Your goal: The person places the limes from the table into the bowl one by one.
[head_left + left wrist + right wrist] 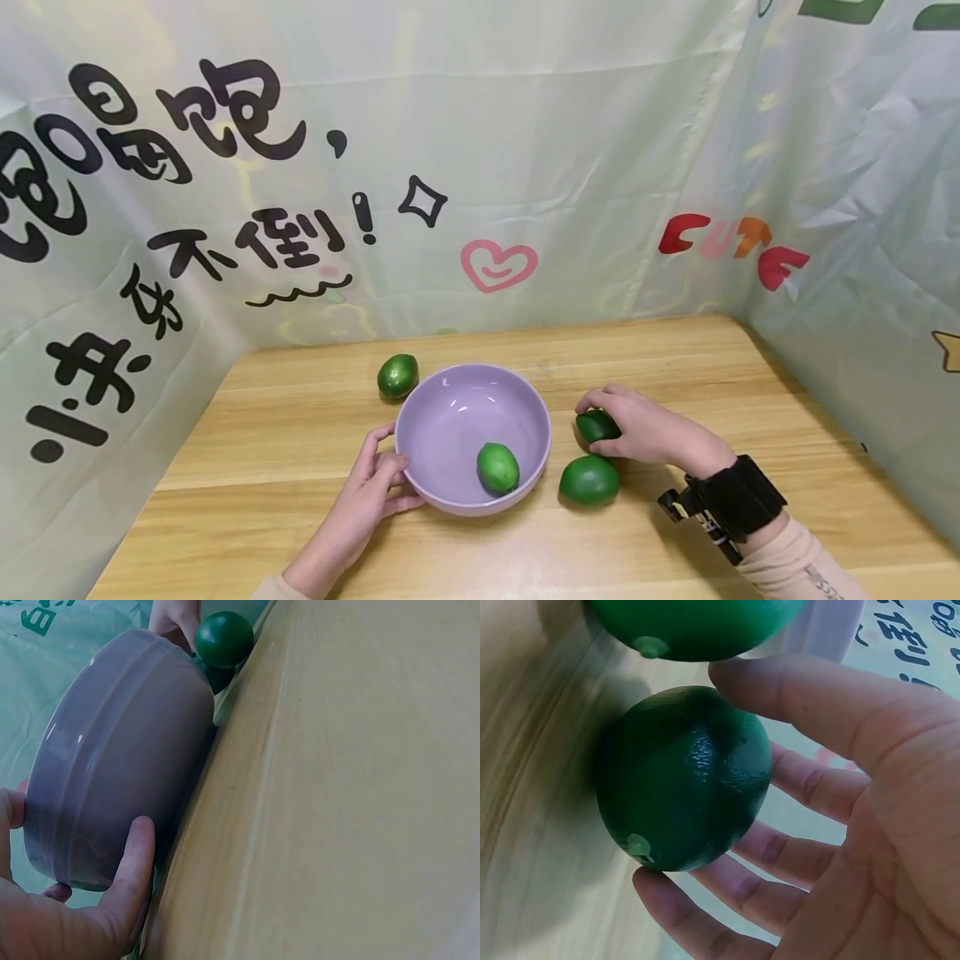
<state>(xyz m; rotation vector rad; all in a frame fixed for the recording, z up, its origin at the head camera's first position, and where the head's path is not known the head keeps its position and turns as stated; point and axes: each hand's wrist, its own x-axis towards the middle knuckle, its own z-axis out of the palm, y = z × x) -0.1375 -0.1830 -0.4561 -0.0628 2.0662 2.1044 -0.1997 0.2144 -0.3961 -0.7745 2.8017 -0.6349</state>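
Observation:
A round purple bowl (442, 417) stands on the table, one green lime (498, 468) lying inside it. My left hand (372, 482) holds the bowl at its left side, with fingertips at the rim and lower wall. On the right, my right hand (643, 427) grips a dark green lime (684, 780). Its fingers curl round the far side while the thumb lies along the near one. Another lime (589, 481) rests just in front of that hand, close to the bowl's right side. Behind the bowl at the left is one more lime (397, 377).
The wooden table (262, 442) is backed by a pale printed cloth (585, 167) with black lettering and a pink heart. Cloth also hangs along both sides. A black strap (742, 498) with a small device circles the right wrist.

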